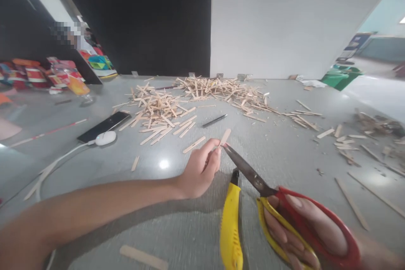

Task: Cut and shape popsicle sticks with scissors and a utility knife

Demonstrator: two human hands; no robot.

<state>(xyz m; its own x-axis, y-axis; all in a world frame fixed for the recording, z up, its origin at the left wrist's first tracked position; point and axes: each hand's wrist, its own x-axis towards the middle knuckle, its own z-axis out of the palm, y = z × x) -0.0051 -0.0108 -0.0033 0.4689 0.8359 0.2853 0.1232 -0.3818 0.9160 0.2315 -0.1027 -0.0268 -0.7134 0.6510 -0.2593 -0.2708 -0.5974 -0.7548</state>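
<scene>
Near the middle of the head view, my left hand [201,171] pinches a short flat wooden stick [225,136] upright between thumb and fingers. My right hand [303,223] is wrapped through the red and yellow handles of a pair of scissors [249,174]. The scissors' tips touch or nearly touch the lower part of the stick, beside my left fingertips; whether the stick lies between the blades is too small to tell. A yellow utility knife [231,223] lies on the table between my hands.
Piles of wooden sticks [161,105] spread across the back of the grey table [126,211]. A pen [214,121] lies before them. At left are a phone [104,127] and a white cabled device [105,138]. Cut pieces [346,143] and scraps lie at right. Green bins [340,76] stand beyond.
</scene>
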